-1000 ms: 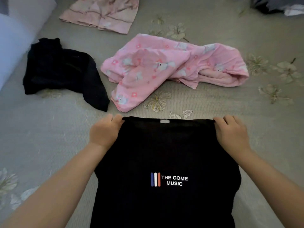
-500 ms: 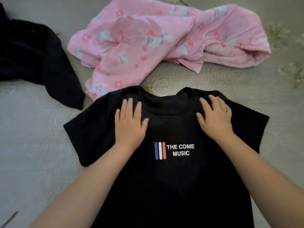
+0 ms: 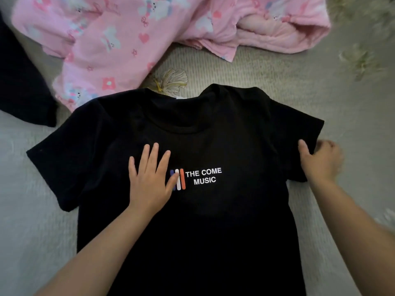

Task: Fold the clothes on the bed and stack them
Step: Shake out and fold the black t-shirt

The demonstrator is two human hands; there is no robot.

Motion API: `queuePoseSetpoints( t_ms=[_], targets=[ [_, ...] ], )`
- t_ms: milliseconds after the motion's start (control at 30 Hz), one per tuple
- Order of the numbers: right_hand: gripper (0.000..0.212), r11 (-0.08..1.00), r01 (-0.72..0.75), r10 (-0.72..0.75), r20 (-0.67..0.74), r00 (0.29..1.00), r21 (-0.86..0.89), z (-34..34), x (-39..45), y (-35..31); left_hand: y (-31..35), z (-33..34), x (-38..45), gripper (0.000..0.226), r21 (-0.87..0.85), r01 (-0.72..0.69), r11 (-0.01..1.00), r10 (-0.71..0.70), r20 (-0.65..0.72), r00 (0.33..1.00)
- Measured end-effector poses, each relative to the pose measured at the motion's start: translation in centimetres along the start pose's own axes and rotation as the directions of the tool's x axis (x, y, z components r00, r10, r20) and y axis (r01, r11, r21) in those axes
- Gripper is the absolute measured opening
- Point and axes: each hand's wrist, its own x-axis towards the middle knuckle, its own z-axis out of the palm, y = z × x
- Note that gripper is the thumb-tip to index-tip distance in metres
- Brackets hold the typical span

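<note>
Black T-shirt (image 3: 213,221): lying face-up and spread flat on the bed (image 3: 32,210), collar away from the person. Left hand (image 3: 149,180): pressing flat on the chest, fingers straight and slightly spread, thumb touching the printed logo. Right hand (image 3: 320,161): blurred, thumb over and fingers under the right sleeve hem, pinching it. Pink garment (image 3: 128,39) and dark garment (image 3: 21,82): lying beyond the fingertips.

Black T-shirt (image 3: 213,221) w/ white lettering plus blue, white & red-orange bars. Pink garment (image 3: 132,35) has white animal, heart & flower print. Bedcover (image 3: 267,69) grey-beige w/ pale floral motifs; another black garment (image 3: 21,86) at left.
</note>
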Motion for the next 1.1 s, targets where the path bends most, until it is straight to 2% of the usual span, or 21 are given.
queuePoseSetpoints(
  t_ms=[67, 133, 200, 267, 333, 467, 600, 733, 867, 900, 967, 1033, 1100],
  targets=[
    [0.045, 0.999, -0.052, 0.051, 0.024, 0.998, 0.008, 0.2, 0.8, -0.8, 1.0, -0.5, 1.3, 0.052, -0.003, -0.072, 0.997, 0.072, -0.037, 0.997],
    [0.038, 0.999, 0.030, -0.031, 0.034, 0.999, 0.041, 0.4, 1.4, -1.3, 2.3, -0.9, 3.2, 0.049, -0.026, -0.150, 0.988, 0.148, -0.085, 0.985],
    [0.034, 0.987, 0.111, -0.107, -0.038, 0.993, 0.114, -0.3, 2.0, -1.2, 3.7, -1.3, 5.5, 0.046, -0.051, -0.206, 0.977, 0.198, -0.124, 0.972],
    [0.032, 0.976, 0.102, -0.070, -0.170, 0.983, 0.190, -1.5, 2.6, -0.5, 4.9, -1.7, 7.7, 0.041, -0.071, -0.241, 0.968, 0.226, -0.173, 0.959],
    [0.031, 0.976, 0.075, -0.035, -0.194, 0.980, 0.206, -2.2, 3.0, 0.7, 5.7, -1.9, 9.8, 0.039, -0.063, -0.242, 0.968, 0.224, -0.212, 0.951],
    [0.033, 0.994, 0.053, -0.047, -0.070, 0.996, 0.096, -1.2, 2.5, 1.8, 6.5, -1.5, 14.0, 0.048, 0.061, -0.079, 0.995, 0.083, -0.077, 0.994],
    [0.039, 0.997, 0.058, -0.052, -0.121, 0.991, 0.050, 0.2, 2.4, 1.8, 6.7, 0.3, 14.9, 0.059, 0.167, -0.116, 0.979, 0.097, 0.118, 0.988],
    [0.037, 0.978, -0.045, 0.053, -0.035, 0.998, 0.202, -0.1, 4.0, 2.2, 6.3, 1.2, 15.1, 0.061, 0.180, -0.064, 0.982, 0.052, 0.072, 0.996],
    [0.039, 0.933, -0.096, 0.088, 0.041, 0.995, 0.346, -1.5, 4.7, 2.7, 6.4, 1.1, 16.1, 0.061, 0.170, -0.060, 0.984, 0.047, 0.083, 0.995],
    [0.037, 0.924, -0.059, 0.057, 0.018, 0.998, 0.378, -1.9, 4.4, 2.6, 6.5, 0.9, 16.0, 0.061, 0.156, -0.067, 0.986, 0.055, 0.082, 0.995],
    [0.033, 0.927, 0.159, -0.117, -0.142, 0.983, 0.339, -3.0, 3.2, 2.0, 6.5, 0.3, 15.2, 0.057, 0.103, -0.101, 0.990, 0.098, 0.036, 0.995],
    [0.029, 0.870, 0.428, -0.355, -0.292, 0.888, 0.246, -3.7, 1.1, 1.0, 6.6, -0.3, 13.4, 0.053, 0.033, -0.168, 0.985, 0.169, -0.046, 0.985],
    [0.029, 0.752, 0.632, -0.578, -0.275, 0.768, 0.186, -3.4, -1.9, -0.3, 6.4, -0.6, 10.8, 0.052, 0.005, -0.240, 0.971, 0.240, -0.084, 0.967]
  ],
)
